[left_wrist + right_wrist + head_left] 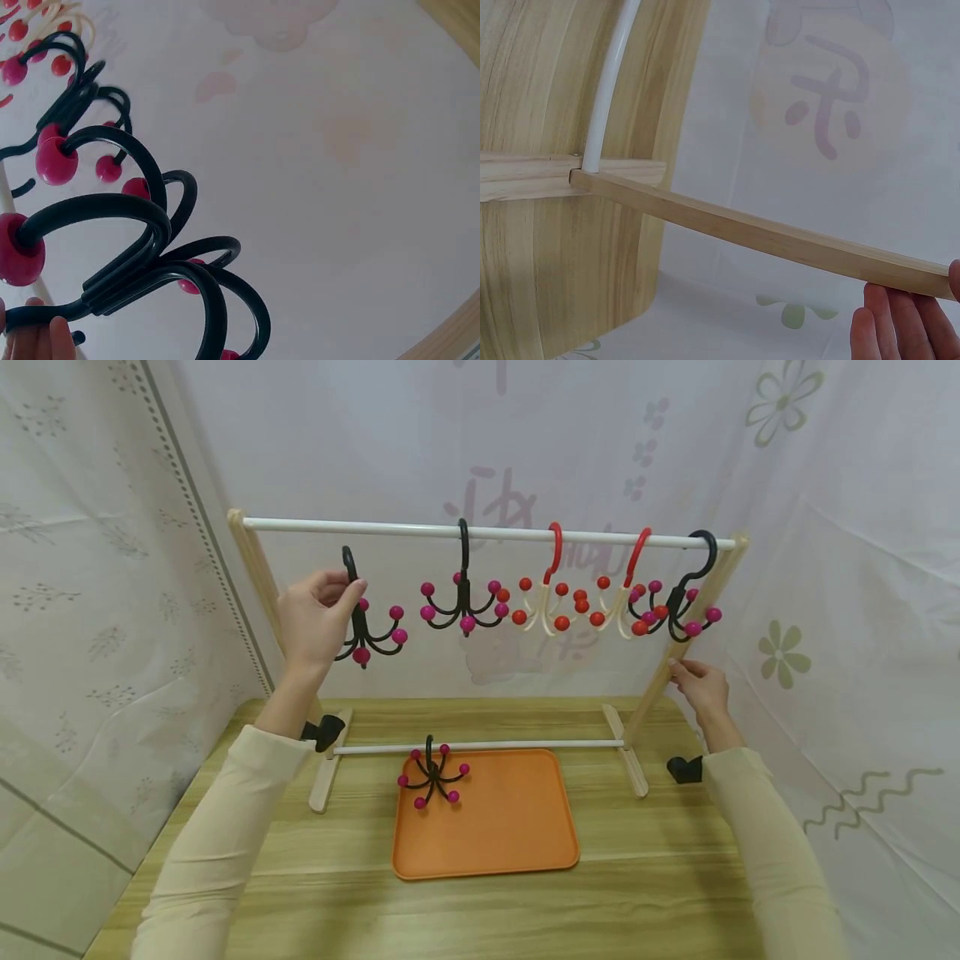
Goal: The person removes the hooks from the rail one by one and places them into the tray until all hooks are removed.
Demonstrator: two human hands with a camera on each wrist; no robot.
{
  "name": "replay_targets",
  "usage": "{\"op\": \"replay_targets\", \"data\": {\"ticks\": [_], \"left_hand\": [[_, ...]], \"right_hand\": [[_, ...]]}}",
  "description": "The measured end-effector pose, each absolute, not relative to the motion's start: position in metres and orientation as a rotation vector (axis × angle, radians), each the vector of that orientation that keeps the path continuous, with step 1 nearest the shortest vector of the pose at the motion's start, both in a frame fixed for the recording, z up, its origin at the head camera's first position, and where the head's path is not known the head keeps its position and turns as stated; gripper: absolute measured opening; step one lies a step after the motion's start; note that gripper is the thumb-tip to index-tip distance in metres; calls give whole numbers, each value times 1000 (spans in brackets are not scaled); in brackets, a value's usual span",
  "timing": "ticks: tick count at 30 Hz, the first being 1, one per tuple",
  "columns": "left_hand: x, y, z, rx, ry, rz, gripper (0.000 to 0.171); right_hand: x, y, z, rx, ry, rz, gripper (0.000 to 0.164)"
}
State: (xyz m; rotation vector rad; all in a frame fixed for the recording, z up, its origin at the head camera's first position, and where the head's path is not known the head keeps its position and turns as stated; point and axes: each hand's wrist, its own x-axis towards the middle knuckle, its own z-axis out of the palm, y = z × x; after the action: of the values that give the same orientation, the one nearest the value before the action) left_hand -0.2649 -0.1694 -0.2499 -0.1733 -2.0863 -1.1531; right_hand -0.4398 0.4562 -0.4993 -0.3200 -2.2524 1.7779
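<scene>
My left hand pinches a black multi-arm hook hanger with magenta ball tips by its curved neck. Its hook top is just below the white rod, near the rack's left end. In the left wrist view the held hanger's arms spread widely, and only the fingertips show at the lower left corner. My right hand grips the rack's right wooden post partway up. The right wrist view shows those fingers under the post, with part of the thumb at the frame's edge.
On the rod hang a black hanger, two red-hooked cream hangers with red balls, and another black one at the right end. One more black hanger lies on an orange tray. A lower white bar joins the wooden feet.
</scene>
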Motion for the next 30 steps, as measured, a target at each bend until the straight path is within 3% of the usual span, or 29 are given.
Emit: {"op": "replay_targets", "data": {"ticks": [3, 9, 16, 26, 30], "left_hand": [[-264, -168, -260, -161, -2113, -1174, 31], [-263, -162, -279, -236, -2091, -1307, 28], [-261, -157, -299, -262, -2097, -1364, 28], [-256, -144, -327, -345, -2128, -1378, 20], [-255, -134, -339, -409, -2141, -1374, 19]], "right_hand": [[-458, 469, -520, -405, -2293, 1695, 58], [-425, 441, -482, -399, -2286, 1751, 46], [-398, 420, -453, -273, -2257, 1849, 44], [-405, 423, -461, -359, -2300, 1725, 53], [-405, 425, -461, -297, -2241, 1808, 46]]}}
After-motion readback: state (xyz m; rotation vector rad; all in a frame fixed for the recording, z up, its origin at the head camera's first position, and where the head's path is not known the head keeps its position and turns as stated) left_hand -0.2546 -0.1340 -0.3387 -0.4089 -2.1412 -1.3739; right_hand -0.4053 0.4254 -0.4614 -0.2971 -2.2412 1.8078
